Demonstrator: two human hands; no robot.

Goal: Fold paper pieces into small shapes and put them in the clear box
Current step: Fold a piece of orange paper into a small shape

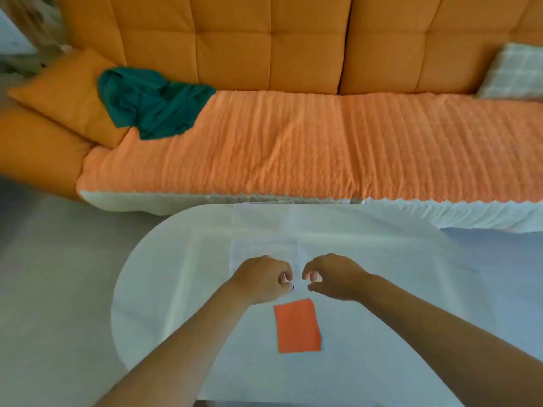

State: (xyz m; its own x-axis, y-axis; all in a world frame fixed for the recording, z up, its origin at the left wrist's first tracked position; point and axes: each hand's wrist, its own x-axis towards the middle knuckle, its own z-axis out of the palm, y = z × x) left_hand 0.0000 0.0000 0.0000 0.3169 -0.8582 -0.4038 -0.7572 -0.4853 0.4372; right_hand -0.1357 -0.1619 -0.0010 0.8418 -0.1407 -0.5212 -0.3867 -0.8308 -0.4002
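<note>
While both forearms reach in from the lower edge, the count from the left runs: one orange pillow (64,95) leaning at the end of the sofa (235,39), then one crumpled teal cloth (152,102) lying partly on the pillow and partly on the ribbed orange seat cover (323,142). Next comes one white surface (176,274) with a rounded left end, bare along that side, with grey floor (44,274) open beyond its edge. One left hand (261,279) is over the middle of the surface, its fingers (282,270) curled inward with thumb and forefinger tips close together; whether they pinch anything is too blurred to tell. Just behind the hands stands one clear box (258,224), faint against the white, its far wall at the surface's far edge, close to the seat cover's white fringe (440,212); what it holds cannot be made out. Between the two hands sits one tiny blue mark (292,287), too small to read as writing. Just nearer the person lies one small stack of orange paper (296,326), flat on the surface, a thin blue-green edge peeking out at its lower right corner; its sheets cannot be counted. One right hand (335,276) mirrors the left, fingers curled, thumb apart from forefinger, nothing plainly seen between them. To its right the surface is bare out to its curved edge. One checked cushion (517,71) rests at the sofa's far right.
</note>
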